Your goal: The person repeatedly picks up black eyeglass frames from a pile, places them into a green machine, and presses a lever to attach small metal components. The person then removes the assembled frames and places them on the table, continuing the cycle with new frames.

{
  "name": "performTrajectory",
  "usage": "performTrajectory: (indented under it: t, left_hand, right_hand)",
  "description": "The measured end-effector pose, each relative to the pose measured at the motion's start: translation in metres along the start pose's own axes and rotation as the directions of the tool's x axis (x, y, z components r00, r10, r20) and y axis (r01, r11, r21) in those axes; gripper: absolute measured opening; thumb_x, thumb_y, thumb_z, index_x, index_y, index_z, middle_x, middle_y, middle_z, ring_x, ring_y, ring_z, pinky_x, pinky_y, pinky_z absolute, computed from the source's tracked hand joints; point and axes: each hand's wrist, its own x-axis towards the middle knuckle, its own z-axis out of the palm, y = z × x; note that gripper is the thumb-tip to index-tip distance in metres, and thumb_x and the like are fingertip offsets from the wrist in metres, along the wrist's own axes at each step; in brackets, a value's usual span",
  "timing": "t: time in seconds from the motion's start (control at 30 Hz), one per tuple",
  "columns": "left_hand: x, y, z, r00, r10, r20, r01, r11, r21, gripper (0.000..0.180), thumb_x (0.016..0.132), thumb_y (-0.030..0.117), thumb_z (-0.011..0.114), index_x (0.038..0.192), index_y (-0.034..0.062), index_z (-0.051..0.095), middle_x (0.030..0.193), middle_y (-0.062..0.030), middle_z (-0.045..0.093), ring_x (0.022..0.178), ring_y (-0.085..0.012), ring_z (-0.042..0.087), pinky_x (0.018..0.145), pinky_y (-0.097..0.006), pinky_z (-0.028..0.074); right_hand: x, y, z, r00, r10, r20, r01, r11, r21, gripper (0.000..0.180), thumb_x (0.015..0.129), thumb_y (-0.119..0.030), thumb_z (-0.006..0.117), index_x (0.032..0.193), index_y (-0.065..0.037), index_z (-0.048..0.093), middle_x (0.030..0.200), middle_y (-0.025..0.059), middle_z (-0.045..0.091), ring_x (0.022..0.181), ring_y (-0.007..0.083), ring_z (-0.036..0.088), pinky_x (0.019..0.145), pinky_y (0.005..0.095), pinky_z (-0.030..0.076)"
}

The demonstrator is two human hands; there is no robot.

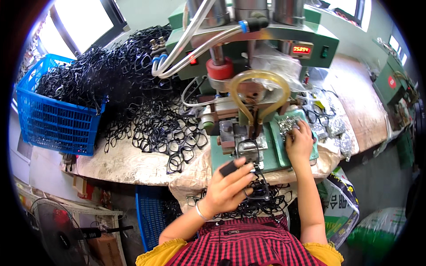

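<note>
Head view: left hand (228, 188) clamped on black eyeglass frame (255, 188), just in front of green press machine (248, 88). Right hand (300, 142) spread, fingers down on silvery small parts (286, 125) in green tray (277, 142) right of machine. Big frame heap (146, 88) and full blue basket (49, 128) left of machine on desk (133, 166); smaller frame pile (266, 206) in lap. Judging by this, most frames still wait.
</note>
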Motion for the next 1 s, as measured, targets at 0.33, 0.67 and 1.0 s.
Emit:
performTrajectory:
  t: [0.33,0.67,1.0]
  left_hand:
    - [-0.005,-0.020,-0.132,0.720,-0.052,-0.692,0.388,0.857,0.340,0.015,0.095,0.000,0.061,0.109,-0.0031,0.066,0.122,-0.0167,0.067,0.114,-0.0298,0.063,0.103,-0.040,0.049]
    - [-0.031,-0.157,-0.042,0.812,-0.581,-0.057,0.303,0.337,0.891,0.021,0.073,0.022,0.080,0.089,0.0092,0.076,0.128,-0.0152,0.066,0.109,-0.0364,0.060,0.102,-0.049,0.044]
    - [-0.062,-0.148,-0.074,0.753,-0.588,-0.294,0.629,0.775,0.062,0.013,0.087,0.005,0.076,0.091,-0.0021,0.067,0.119,-0.0164,0.070,0.108,-0.0280,0.065,0.095,-0.035,0.048]
  right_hand:
    - [-0.006,0.001,-0.013,0.999,-0.032,-0.028,0.031,0.999,-0.037,0.010,0.082,-0.010,0.074,0.089,-0.004,0.072,0.117,0.0148,0.069,0.117,0.0368,0.061,0.094,0.0459,0.051]
    - [0.004,-0.006,-0.005,0.982,0.189,-0.027,-0.156,0.873,0.462,0.012,0.087,-0.007,0.072,0.096,-0.002,0.077,0.097,0.0135,0.075,0.090,0.0279,0.071,0.084,0.0358,0.053]
    - [-0.052,-0.002,-0.067,0.921,0.380,0.087,-0.355,0.726,0.589,0.012,0.083,0.000,0.074,0.095,0.001,0.075,0.091,0.0080,0.073,0.089,0.0174,0.068,0.083,0.0287,0.051]
